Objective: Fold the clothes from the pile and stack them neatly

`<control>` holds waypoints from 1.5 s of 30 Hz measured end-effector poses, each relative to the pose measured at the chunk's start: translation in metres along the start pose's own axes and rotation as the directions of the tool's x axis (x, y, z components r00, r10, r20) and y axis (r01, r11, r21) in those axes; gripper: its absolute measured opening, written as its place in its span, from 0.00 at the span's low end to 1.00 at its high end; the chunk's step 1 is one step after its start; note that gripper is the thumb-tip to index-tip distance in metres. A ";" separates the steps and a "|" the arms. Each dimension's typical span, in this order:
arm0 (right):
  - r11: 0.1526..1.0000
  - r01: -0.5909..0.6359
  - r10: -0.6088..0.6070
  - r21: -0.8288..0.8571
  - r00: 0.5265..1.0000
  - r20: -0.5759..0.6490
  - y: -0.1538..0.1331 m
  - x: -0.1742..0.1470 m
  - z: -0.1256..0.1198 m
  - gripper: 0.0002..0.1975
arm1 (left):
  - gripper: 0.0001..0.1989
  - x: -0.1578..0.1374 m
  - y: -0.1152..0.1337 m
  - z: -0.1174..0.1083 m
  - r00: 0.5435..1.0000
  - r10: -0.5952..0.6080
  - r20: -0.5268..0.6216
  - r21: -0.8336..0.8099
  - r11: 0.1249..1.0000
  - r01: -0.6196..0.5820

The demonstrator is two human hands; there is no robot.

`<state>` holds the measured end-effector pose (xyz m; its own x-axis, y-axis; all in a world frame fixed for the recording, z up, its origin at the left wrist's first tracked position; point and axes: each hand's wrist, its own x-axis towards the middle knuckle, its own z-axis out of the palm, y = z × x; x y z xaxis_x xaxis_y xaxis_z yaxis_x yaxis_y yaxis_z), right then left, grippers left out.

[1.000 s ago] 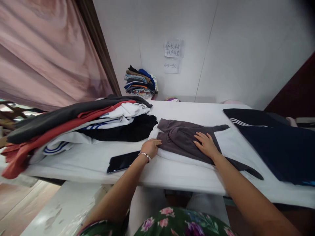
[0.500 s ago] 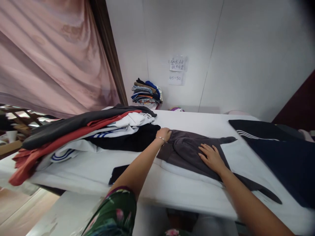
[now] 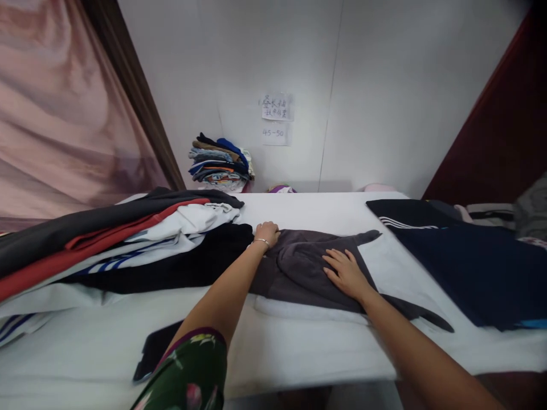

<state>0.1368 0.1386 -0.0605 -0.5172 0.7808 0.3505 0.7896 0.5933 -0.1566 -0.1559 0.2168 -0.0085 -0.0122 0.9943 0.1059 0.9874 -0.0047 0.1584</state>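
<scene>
A dark grey long-sleeved sweatshirt [image 3: 305,270] lies spread on the white-covered table [image 3: 316,347]. What looks like a hood is bunched on its left half, and its two sleeves stretch out to the right. My left hand [image 3: 267,233], with a bracelet at the wrist, has its fingers curled on the garment's far left corner; the fingertips are partly hidden. Flat on the right half of the cloth rests my right hand [image 3: 348,273], its fingers spread. Right beside my left hand are black cloth [image 3: 192,256] and the other garments heaped on the left.
Grey, red and white clothes [image 3: 106,233] form a long heap on the left. A phone [image 3: 156,347] lies near my left forearm. Navy garments [image 3: 461,267] cover the right side. Behind stand a stack of folded clothes [image 3: 222,162] and a wall with paper signs [image 3: 277,108].
My view has swung to the right, so everything sits further left in the picture. Both hands keep nearly the same places on the sweatshirt.
</scene>
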 end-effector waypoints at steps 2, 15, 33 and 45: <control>1.000 -0.008 0.008 0.008 1.000 0.006 -0.001 0.000 -0.001 0.20 | 0.16 0.000 -0.005 0.000 1.000 -0.007 0.007 0.013 1.000 0.007; 0.997 -0.049 0.046 0.059 0.998 0.041 -0.006 0.002 -0.008 0.20 | 0.21 0.019 -0.017 0.004 0.980 -0.082 0.182 0.157 0.986 0.054; 0.992 -0.066 0.061 0.109 0.997 0.055 -0.008 0.004 -0.013 0.20 | 0.25 0.027 -0.006 -0.014 0.973 -0.125 0.192 0.195 0.977 0.087; 0.994 -0.058 0.050 0.089 0.995 0.089 -0.010 0.005 -0.016 0.21 | 0.24 -0.012 0.042 0.031 0.942 0.228 0.246 0.070 0.965 -0.252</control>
<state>0.1312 0.1333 -0.0421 -0.5043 0.8240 0.2583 0.7857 0.5620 -0.2586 -0.1089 0.2078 -0.0339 0.2522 0.9619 -0.1054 0.9672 -0.2474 0.0573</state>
